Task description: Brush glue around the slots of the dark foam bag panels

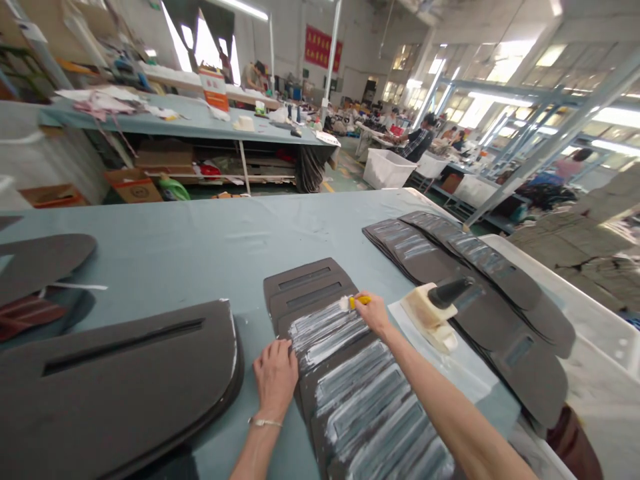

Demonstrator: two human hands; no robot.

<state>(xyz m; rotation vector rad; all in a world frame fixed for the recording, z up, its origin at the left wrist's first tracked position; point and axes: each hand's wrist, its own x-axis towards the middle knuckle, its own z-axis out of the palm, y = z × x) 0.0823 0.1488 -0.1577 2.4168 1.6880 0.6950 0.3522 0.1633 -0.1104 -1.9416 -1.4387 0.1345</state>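
Dark grey foam-like panels (pixel 345 343) with rectangular slots lie overlapped in a row in front of me, streaked with a wet-looking white coating. In my right hand (pixel 373 312) is a yellow-handled brush (pixel 361 301), gripped near its bristles. Its white-coated tip touches one panel near the right end of the streaks. My left hand (pixel 277 373) rests palm down at the left edge of the same row, fingers extended and touching that edge. Right of the brush, a cream-coloured container (pixel 425 310) with a black cone-shaped part (pixel 450 292) sits on a white sheet (pixel 483 380).
A pile of large grey slotted panels (pixel 125 380) lies at left. More overlapping panels (pixel 520 333), some streaked white, are at right. Beyond the blue-covered table (pixel 210 240) stand another worktable (pixel 190 120), a white bin (pixel 387 168), metal posts and people working.
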